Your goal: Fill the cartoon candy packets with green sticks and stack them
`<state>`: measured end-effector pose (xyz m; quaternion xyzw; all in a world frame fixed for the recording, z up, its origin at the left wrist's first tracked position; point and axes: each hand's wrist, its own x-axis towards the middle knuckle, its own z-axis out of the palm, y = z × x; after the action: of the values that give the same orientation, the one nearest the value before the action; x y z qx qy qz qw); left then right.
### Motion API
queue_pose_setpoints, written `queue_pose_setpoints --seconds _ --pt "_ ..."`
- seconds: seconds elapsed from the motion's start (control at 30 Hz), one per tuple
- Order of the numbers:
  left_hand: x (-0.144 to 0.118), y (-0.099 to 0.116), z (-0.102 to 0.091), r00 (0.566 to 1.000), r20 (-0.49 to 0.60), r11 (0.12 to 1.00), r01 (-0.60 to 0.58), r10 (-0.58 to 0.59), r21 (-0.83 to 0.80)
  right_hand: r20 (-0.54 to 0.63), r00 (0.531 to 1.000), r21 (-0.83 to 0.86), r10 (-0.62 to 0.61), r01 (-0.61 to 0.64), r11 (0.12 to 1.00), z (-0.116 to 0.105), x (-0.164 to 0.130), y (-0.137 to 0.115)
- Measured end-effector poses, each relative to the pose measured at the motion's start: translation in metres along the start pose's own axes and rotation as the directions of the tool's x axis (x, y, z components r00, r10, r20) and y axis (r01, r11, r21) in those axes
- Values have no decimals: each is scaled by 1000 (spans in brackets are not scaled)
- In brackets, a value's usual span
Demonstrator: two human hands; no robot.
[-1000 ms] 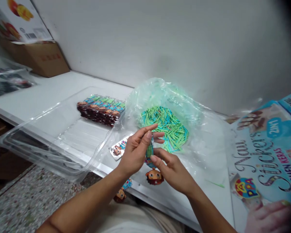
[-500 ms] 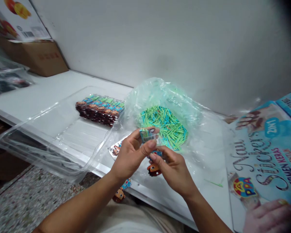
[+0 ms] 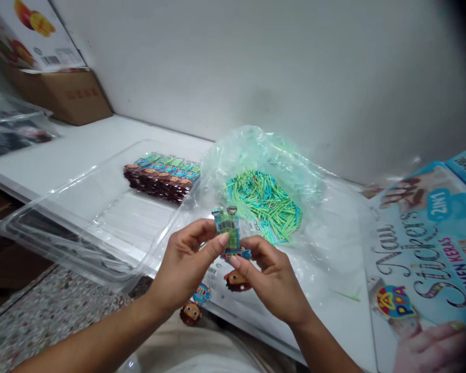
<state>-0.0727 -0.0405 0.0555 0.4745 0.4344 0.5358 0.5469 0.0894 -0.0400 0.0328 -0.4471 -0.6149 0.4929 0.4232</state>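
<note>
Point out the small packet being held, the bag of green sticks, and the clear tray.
small packet (image 3: pixel 227 228), head view, barcode panel.
bag of green sticks (image 3: pixel 267 204), head view, stick pile inside.
clear tray (image 3: pixel 62 228), head view, near rim.

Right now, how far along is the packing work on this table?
Done: one row of packets lies in the clear tray. In hand: left hand and right hand pinch one packet. Left: much bare tray, loose packets at the table edge, sticks in the bag.
</note>
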Motion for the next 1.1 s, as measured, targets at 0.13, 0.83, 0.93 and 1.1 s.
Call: queue_pose_setpoints --seconds 0.13,0.83,0.93,1.1 --pt "1 3 -5 1000 15 997 -16 14 81 7 999 137 35 -35 990 4 1 0" --pt "50 18 -32 1000 -15 999 3 -4 -42 48 995 167 90 -97 981 14 16 8" --pt "53 12 -33 996 1 992 84 -84 -91 -33 999 156 20 -14 988 17 26 7" --pt "52 10 -25 990 61 977 136 -128 -164 -54 998 263 23 -8 965 25 42 7"
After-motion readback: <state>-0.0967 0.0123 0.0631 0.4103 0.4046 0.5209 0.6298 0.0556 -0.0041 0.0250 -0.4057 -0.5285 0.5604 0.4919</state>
